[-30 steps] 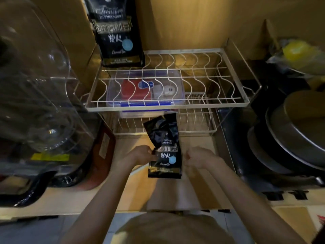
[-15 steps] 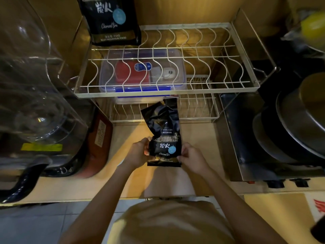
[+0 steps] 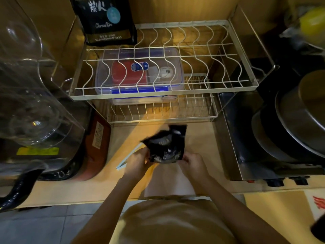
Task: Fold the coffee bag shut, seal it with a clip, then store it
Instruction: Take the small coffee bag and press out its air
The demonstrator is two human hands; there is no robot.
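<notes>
I see the bag (image 3: 165, 145) pinched between left hand (image 3: 136, 164) and right hand (image 3: 192, 163), above open counter (image 3: 198, 138) before the rack (image 3: 163, 118).

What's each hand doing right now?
Left hand: closed on the coffee bag's left edge.
Right hand: closed on its lower right corner.
</notes>
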